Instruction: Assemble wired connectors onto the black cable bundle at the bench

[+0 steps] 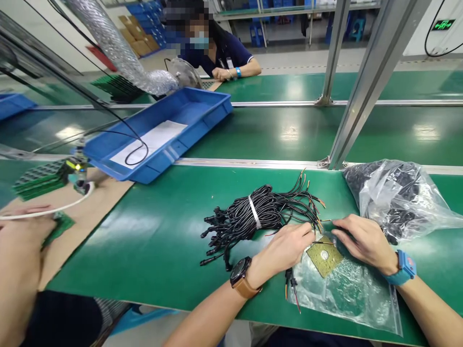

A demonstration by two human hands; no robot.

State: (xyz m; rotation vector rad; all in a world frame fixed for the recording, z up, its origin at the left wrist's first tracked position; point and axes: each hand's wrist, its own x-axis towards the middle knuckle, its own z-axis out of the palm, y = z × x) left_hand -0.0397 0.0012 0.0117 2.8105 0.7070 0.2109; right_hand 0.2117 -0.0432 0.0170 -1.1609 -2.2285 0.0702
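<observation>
A bundle of black cables (258, 209) with a white tie lies on the green bench, connectors to the left and bare-ended wires to the right. My left hand (289, 246), wearing a watch, is closed in a pinch on a thin wire at the bundle's right end. Across from it, my right hand (365, 241) has its fingers curled, with thumb and forefinger at the tip of a thin wire. Below them a clear plastic bag (347, 294) lies flat. On it rests a yellowish square pad (323, 262) with a hole. Short connector leads (291, 282) stick out by the bag's left edge.
A clear bag of black parts (394, 197) sits to the right, near a metal post (361, 86). A blue tray (159, 140) with paper stands at the back left. Another person's hand (25, 231) holds a green circuit board at left. Someone sits opposite.
</observation>
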